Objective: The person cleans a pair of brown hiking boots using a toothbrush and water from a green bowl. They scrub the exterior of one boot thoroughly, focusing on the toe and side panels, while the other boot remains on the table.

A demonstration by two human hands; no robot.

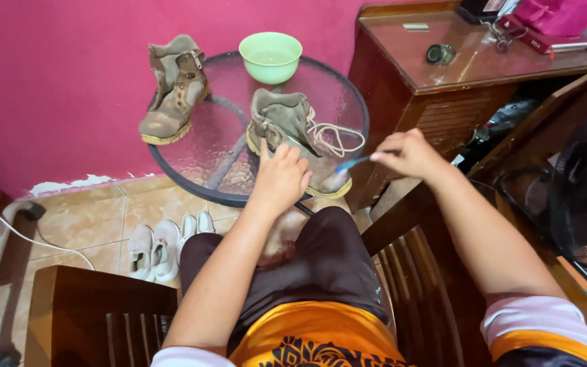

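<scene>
Pressing my left hand (pixel 281 178) on the near boot (pixel 293 139), I hold it on the glass surface (pixel 198 146) close to the edge; the fingers lie flat, not closed. My right hand (pixel 409 153) is pinched on a blue brush (pixel 352 163), its tip at the toe. The boot looks tan, worn and dirty, with loose white laces (pixel 334 137). I judge it rather heavy, with stiff sole and soft upper, best gripped at the ankle collar

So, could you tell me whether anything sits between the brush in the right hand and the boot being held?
Nothing visible does. The right hand holds the blue brush with its tip beside the boot, which the left hand steadies on the glass table.
</scene>
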